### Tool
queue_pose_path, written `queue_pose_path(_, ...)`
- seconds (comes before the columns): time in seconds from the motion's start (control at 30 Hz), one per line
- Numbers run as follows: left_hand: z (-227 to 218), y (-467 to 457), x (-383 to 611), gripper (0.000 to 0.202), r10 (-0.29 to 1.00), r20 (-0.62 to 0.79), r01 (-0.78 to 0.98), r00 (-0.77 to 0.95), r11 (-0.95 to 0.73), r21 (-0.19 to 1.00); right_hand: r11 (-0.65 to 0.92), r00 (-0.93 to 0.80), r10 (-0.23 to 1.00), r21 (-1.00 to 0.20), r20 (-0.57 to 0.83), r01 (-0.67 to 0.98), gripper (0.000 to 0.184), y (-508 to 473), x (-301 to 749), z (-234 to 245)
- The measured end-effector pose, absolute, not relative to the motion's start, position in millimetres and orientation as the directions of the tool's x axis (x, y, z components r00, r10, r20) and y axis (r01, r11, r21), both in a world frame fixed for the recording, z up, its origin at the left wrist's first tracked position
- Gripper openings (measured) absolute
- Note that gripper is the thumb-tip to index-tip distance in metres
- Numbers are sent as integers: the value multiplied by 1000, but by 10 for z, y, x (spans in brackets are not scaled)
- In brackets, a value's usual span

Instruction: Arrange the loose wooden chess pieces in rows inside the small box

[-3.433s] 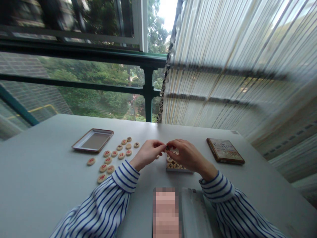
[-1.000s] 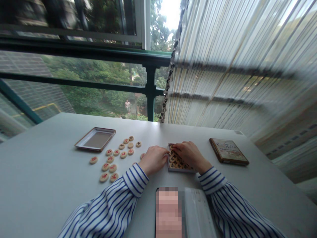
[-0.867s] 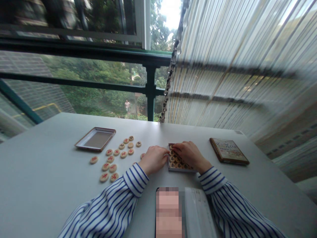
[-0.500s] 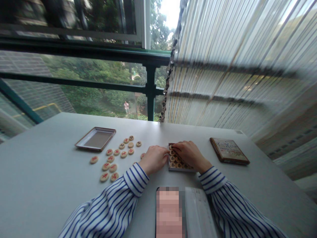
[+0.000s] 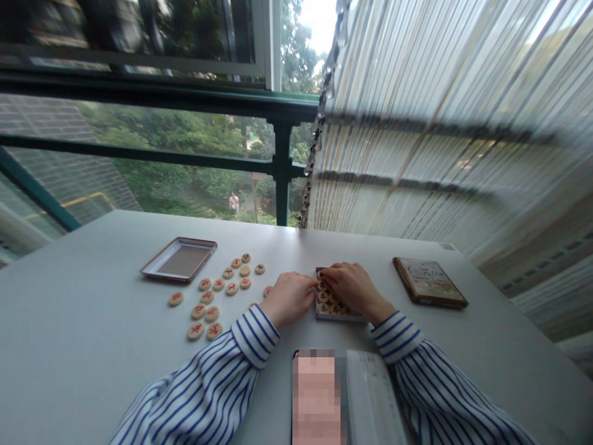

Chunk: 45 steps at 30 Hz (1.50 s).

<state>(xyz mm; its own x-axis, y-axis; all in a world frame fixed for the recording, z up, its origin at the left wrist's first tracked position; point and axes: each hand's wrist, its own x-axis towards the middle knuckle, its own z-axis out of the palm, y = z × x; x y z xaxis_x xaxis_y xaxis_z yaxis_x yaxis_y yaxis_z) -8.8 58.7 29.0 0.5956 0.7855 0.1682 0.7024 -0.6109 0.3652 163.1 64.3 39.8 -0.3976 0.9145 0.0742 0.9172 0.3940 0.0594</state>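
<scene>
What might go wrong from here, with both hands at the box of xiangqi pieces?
The right hand covers much of the box, so a misplacement beneath it could go unnoticed. The left hand is right beside a loose red-marked xiangqi piece and might nudge it.

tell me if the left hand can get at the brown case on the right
Probably not directly: the right hand, over the tray of pieces, lies between the left hand and the brown case, so a detour seems needed.

Both forearms [image 5: 199,377] angle inward, left grip [image 5: 291,299] and right grip [image 5: 356,288] close together, fingers [image 5: 332,272] bent.
</scene>
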Motion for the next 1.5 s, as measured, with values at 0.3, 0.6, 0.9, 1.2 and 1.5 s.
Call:
queue_pose_path(0.3,312,572,-77,25,793,159,713,588,-601,361,418,-422,905,74,57,906,31,645,1641,402)
queue_pose_path(0.6,321,567,-77,24,795,153,706,587,-595,384,435,-440,896,86,52,896,26,637,1635,397)
queue_pose_path(0.9,297,573,-88,25,778,178,700,603,-623,350,442,-447,893,81,56,893,24,640,1629,394)
queue_pose_path(1.2,283,585,-89,24,770,191,698,609,-634,331,444,-451,891,90,63,891,24,634,1631,387)
queue_pose_path(1.5,285,576,-86,23,771,199,693,605,-633,345,438,-443,896,92,41,894,24,617,1614,432)
